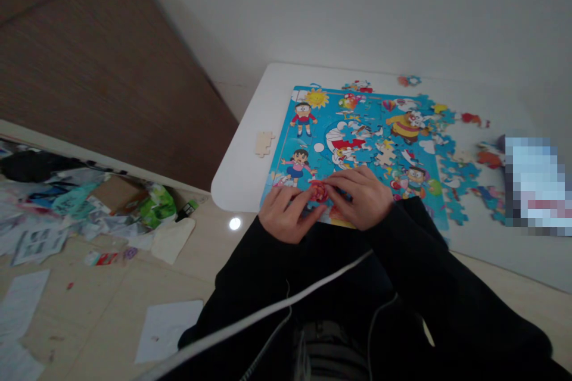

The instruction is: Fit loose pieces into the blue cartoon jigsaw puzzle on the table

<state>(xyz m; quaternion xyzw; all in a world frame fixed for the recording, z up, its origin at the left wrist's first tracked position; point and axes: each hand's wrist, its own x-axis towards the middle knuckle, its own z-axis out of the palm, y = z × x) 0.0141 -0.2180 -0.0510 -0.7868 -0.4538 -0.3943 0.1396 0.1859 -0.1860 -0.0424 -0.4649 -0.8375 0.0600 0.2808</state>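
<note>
Pinching a small red object with left hand and right hand, over the near side of a jigsaw puzzle lying beside loose pieces on a white table.

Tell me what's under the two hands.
Under the left hand and right hand lies the lower part of the puzzle, its blue showing around them. A small red item sits between the hands. What they cover can't be seen.
</note>
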